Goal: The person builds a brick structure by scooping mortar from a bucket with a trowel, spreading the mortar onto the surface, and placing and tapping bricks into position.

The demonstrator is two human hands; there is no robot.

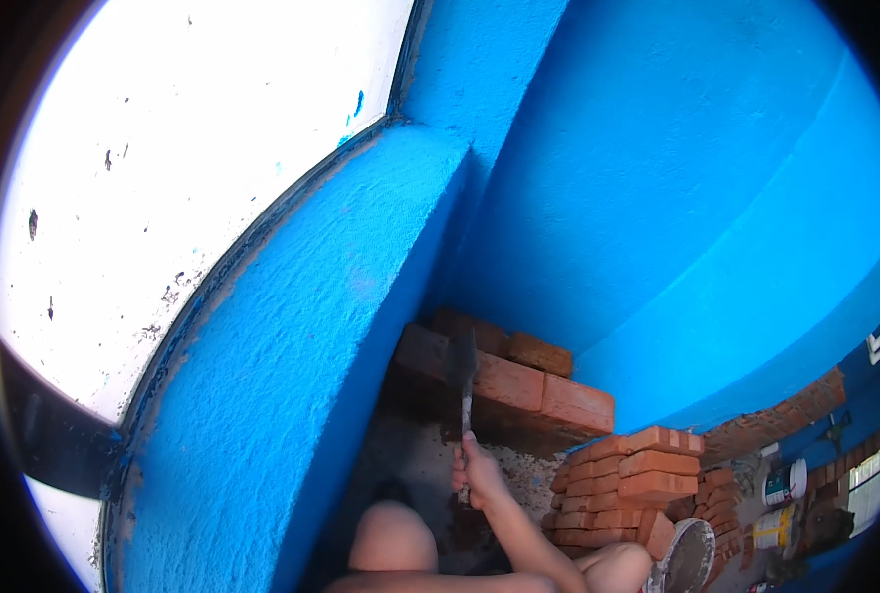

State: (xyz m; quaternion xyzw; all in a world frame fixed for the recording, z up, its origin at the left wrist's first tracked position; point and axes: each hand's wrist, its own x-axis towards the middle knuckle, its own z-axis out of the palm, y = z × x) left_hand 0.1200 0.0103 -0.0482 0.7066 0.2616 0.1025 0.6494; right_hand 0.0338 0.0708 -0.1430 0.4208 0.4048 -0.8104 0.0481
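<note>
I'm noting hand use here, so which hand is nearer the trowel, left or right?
Right. The right hand is closed around the handle of the trowel; the left hand is out of view, so its exact place can't be told.

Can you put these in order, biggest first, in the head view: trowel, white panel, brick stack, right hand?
1. White panel, by far.
2. Brick stack.
3. Trowel and right hand, unsure which: the trowel is longer but thin, the hand chunkier and probably nearer the camera.
</note>
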